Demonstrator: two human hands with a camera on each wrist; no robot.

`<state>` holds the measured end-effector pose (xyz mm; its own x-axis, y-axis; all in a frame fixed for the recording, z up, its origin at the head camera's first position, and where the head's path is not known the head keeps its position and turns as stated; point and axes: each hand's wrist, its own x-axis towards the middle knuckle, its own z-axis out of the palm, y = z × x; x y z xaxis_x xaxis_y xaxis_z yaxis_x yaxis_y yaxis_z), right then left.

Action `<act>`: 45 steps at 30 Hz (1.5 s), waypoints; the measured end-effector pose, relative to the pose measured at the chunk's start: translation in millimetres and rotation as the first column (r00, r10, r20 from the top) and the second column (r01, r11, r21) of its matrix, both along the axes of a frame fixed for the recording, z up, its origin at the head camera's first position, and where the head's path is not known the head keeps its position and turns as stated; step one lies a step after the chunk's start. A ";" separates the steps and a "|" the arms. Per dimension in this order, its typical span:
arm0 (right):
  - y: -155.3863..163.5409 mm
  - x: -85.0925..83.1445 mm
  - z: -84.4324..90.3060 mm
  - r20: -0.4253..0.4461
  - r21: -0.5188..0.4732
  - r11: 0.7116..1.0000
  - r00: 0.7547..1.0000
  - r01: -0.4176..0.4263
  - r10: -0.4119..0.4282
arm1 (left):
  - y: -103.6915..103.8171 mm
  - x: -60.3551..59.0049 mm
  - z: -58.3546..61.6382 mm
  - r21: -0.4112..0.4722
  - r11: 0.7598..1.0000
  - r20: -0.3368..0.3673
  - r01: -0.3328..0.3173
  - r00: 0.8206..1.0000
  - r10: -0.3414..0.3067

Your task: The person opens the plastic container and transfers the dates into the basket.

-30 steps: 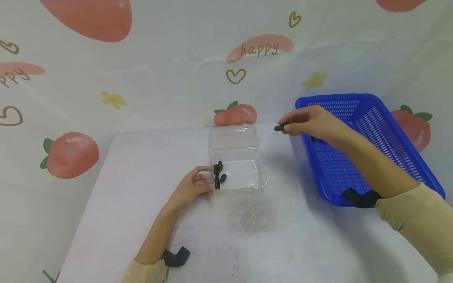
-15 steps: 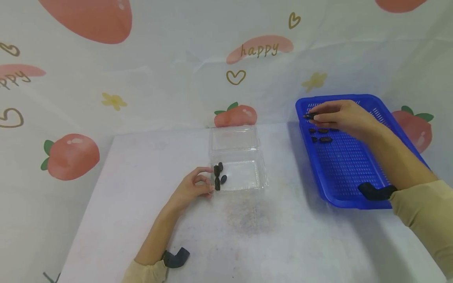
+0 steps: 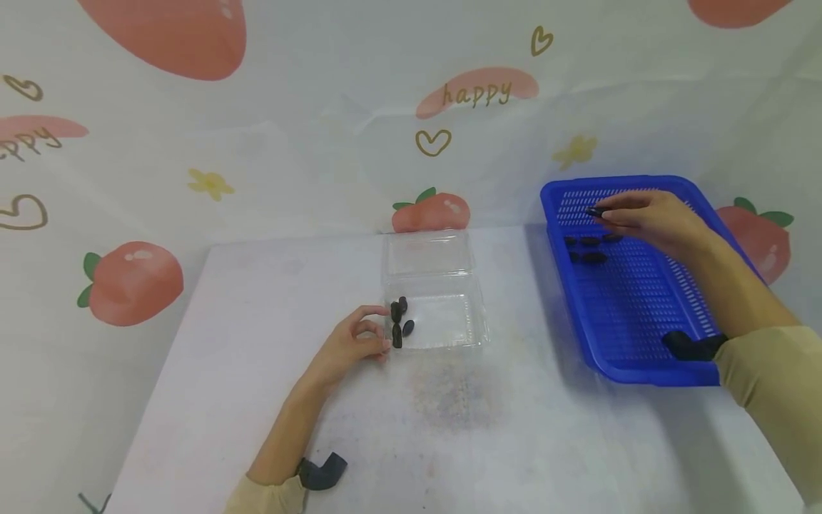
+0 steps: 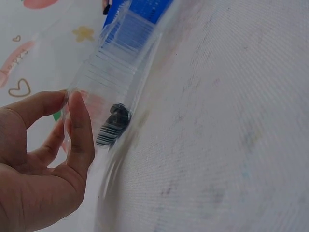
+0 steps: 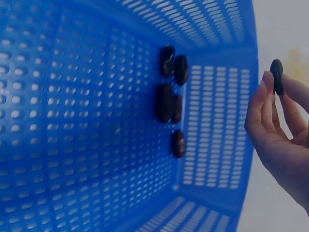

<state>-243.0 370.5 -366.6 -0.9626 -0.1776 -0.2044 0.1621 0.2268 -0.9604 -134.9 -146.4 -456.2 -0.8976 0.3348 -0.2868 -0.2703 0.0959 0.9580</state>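
My right hand point(image 3: 648, 218) pinches a dark, oval, date-like fruit point(image 5: 276, 76) between thumb and fingertips, up over the far end of the blue basket point(image 3: 632, 373). Several similar dark brown fruits point(image 5: 165, 103) lie on the basket floor below, near its far wall. At the table's middle stands a clear plastic clamshell box point(image 3: 443, 321), its lid folded back. My left hand point(image 3: 349, 343) holds the box's left wall, with thumb and forefinger on the edge in the left wrist view. Several dark fruits point(image 3: 396, 335) sit against that wall inside the box.
The basket's raised mesh sides stand to the right of the box, with a strip of white table point(image 3: 514, 314) between them. Behind the table hangs a white cloth point(image 3: 321, 143) printed with fruit and hearts. Black straps point(image 3: 324, 472) are on both wrists.
My right hand has carried its fruit rightward, from outside the basket's left rim to over the basket. The fruits lying in the basket have come into sight. My left hand stays at the box.
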 end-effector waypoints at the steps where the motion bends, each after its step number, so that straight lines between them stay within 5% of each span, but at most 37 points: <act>1: 2.8 -0.6 -2.2 0.004 0.004 1.000 1.000 0.006 -0.006 | 0.1 0.0 -0.4 0.002 1.000 -0.002 0.002 1.000 -0.002; 11: 25.7 -4.4 -19.7 0.080 0.009 0.998 0.994 0.070 -0.071 | 0.2 0.5 -2.5 0.012 1.000 -0.016 0.010 1.000 -0.010; 24: 44.5 1.0 -43.5 0.104 0.251 0.965 0.990 0.070 -0.099 | 1.0 1.0 -3.5 0.010 1.000 -0.009 0.015 1.000 -0.015; 34: 47.0 -4.2 -55.8 0.116 0.341 0.937 0.986 0.070 -0.116 | 0.6 -0.4 -2.9 0.012 1.000 -0.014 0.019 1.000 -0.019; 45: 44.5 -5.1 -61.1 0.109 0.322 0.946 0.992 0.031 -0.070 | -0.9 -1.0 -3.8 0.008 1.000 -0.013 0.017 1.000 -0.017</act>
<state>-248.1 415.0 -427.6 -0.9343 -0.0364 -0.3545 0.2885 0.5066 -0.8125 -135.9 -147.2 -460.0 -0.8954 0.3519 -0.2727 -0.2565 0.0930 0.9621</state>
